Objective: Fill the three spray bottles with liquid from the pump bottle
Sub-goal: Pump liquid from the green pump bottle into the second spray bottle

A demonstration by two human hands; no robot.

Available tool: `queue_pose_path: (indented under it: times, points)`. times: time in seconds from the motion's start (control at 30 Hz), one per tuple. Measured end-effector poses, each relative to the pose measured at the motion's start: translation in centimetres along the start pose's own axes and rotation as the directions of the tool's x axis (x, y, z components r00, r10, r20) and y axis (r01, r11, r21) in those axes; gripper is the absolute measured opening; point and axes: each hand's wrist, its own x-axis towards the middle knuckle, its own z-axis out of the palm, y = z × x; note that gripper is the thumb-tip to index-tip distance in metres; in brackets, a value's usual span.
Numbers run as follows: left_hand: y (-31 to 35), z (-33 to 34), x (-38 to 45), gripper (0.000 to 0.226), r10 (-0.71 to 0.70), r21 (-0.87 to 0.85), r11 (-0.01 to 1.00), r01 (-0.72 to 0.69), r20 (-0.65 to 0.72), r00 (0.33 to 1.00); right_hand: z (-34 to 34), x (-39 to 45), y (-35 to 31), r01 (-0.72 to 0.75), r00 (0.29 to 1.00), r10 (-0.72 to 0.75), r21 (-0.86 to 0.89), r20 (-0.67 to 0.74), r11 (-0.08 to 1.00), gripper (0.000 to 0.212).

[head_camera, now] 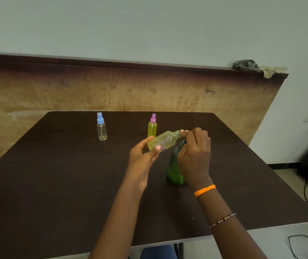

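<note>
Yellow-green liquid showed in the uncapped spray bottle [162, 141], which my left hand [143, 156] held tilted above the dark table [56, 174], thumb and fingers pinching its base. My right hand [194, 152] curled at the bottle's threaded neck, over the green pump bottle [174, 171] standing just beneath; what it gripped I could not tell. Behind stood the capped yellow spray bottle [152, 127] and, well to the left, the clear blue-capped one [101, 128].

Dim, even indoor light leaves the dark table [56, 184] nearly shadowless; wide-angle distortion bends the edges, and a dark shape right of the table blurs.
</note>
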Motion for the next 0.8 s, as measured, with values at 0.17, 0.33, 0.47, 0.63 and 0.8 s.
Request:
queue_pose_path:
  times: [0.17, 0.33, 0.47, 0.63, 0.8]
  points:
    - [0.0, 0.0, -0.1, 0.039, 0.003, -0.018, 1.000, -0.003, 0.006, 1.000, -1.0, 1.7, -0.2, 0.010, 0.995, -0.015, 0.055, 0.099, 0.998, 0.028]
    - [-0.3, 0.1, 0.1, 0.034, 0.005, -0.006, 1.000, -0.005, 0.005, 1.000, -0.4, -0.3, -0.5, -0.056, 0.997, 0.053, 0.050, 0.054, 0.997, 0.033]
    - [-0.3, 0.2, 0.0, 0.030, -0.007, -0.020, 1.000, 0.007, 0.002, 1.000, 0.0, -0.3, -0.3, -0.043, 0.999, 0.042, 0.042, 0.031, 0.998, 0.031]
    - [-0.1, 0.0, 0.0, 0.032, -0.001, -0.031, 1.000, 0.001, 0.006, 1.000, -1.1, 2.0, -0.4, -0.023, 0.992, 0.014, 0.067, 0.124, 0.998, 0.033]
    - [-0.2, 0.1, 0.1, 0.032, -0.009, -0.028, 1.000, 0.009, 0.007, 1.000, 0.0, -0.1, -0.1, -0.067, 0.996, 0.061, 0.103, 0.059, 0.992, 0.030]
